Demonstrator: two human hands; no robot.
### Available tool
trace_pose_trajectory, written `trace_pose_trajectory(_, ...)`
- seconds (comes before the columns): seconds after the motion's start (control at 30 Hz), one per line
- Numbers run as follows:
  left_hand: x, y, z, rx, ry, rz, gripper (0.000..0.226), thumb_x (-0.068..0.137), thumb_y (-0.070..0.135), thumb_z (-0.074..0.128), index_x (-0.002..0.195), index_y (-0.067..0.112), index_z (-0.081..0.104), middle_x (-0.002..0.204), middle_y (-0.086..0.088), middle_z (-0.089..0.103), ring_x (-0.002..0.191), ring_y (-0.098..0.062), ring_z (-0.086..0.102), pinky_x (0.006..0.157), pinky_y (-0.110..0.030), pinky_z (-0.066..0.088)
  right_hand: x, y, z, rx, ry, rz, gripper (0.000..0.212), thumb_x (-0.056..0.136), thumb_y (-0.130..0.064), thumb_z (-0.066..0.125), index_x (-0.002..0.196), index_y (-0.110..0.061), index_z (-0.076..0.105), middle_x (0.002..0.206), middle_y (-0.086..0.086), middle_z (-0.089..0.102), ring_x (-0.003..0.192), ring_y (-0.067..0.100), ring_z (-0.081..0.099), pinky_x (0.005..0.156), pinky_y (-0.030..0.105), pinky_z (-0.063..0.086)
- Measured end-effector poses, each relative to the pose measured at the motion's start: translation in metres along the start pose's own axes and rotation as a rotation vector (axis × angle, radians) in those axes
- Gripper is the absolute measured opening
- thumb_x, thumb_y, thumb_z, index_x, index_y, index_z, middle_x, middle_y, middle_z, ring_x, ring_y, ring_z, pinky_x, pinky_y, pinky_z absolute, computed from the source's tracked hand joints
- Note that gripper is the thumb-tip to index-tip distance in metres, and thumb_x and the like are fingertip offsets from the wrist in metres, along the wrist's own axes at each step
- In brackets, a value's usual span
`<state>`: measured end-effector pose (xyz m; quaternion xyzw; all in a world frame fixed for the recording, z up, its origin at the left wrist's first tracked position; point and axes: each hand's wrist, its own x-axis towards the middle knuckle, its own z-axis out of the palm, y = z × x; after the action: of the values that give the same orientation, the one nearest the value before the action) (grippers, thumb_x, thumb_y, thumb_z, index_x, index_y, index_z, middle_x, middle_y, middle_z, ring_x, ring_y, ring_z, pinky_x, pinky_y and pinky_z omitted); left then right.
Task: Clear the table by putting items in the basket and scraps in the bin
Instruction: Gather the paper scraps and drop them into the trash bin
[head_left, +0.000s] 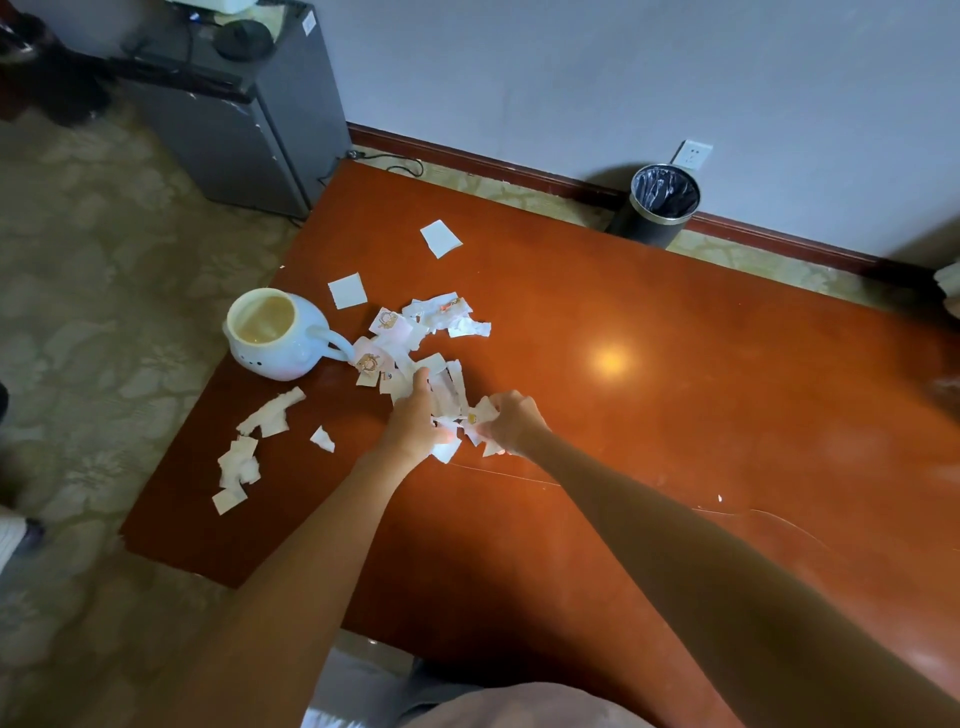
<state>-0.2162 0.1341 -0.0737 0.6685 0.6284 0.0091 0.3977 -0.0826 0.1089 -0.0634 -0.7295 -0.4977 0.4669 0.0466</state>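
Torn white paper scraps (422, 332) lie heaped in the middle left of the brown table (675, 395). My left hand (415, 415) rests on the near end of the heap, its fingers stretched over the scraps. My right hand (511, 421) curls round a bunch of scraps at the heap's near right. More scraps (239, 462) sit by the left edge, and two square pieces (440, 238) lie farther back. A white round pot (275, 338) with a handle stands left of the heap. A black bin (657, 205) with a dark liner stands on the floor beyond the table.
A grey cabinet (249, 114) stands on the carpet behind the table's far left corner, with a cable by it. The wall and a socket (693, 155) run behind the bin. The right half of the table shows bare wood with a light glare.
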Motion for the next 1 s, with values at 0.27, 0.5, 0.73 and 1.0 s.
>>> trace_pose_trajectory(0.27,0.01,-0.003,0.009,0.074,-0.02,0.029,0.051,0.084,0.002,0.065,0.128,0.009,0.04,0.13,-0.018,0.051,0.121,-0.029,0.053,0.095,-0.035,0.05,0.009,-0.006,-0.003,-0.11,-0.057,-0.007,0.032,0.096,-0.018,0.048,0.118,0.003,0.058,0.116,0.021,0.064,0.105,0.034,0.063,0.09,0.034,0.054)
trace_pose_trajectory(0.5,0.013,-0.001,0.009,0.032,0.002,-0.037,0.045,0.087,0.009,0.063,0.13,0.002,0.052,0.134,-0.017,0.054,0.124,-0.03,0.053,0.096,-0.031,0.048,0.014,-0.002,-0.005,-0.075,-0.042,0.029,0.03,0.093,-0.016,0.054,0.118,0.0,0.059,0.107,0.018,0.064,0.083,0.023,0.058,0.052,0.017,0.039)
trace_pose_trajectory(0.73,0.009,-0.001,-0.008,-0.159,0.092,-0.123,0.044,0.087,0.02,0.064,0.126,0.002,0.054,0.126,-0.014,0.06,0.104,-0.022,0.061,0.071,-0.019,0.049,0.023,0.007,-0.007,0.034,0.091,0.042,0.037,0.089,-0.022,0.06,0.121,-0.004,0.056,0.115,0.017,0.062,0.081,0.02,0.055,0.048,0.017,0.039)
trace_pose_trajectory(1.0,0.006,-0.021,-0.028,-0.328,0.117,-0.342,0.042,0.088,0.025,0.061,0.122,0.004,0.052,0.108,-0.009,0.06,0.092,-0.018,0.058,0.067,-0.023,0.048,0.016,-0.004,0.01,-0.14,0.137,-0.06,0.031,0.088,-0.016,0.063,0.115,-0.001,0.059,0.132,0.009,0.036,0.086,0.026,0.057,0.074,0.031,0.058)
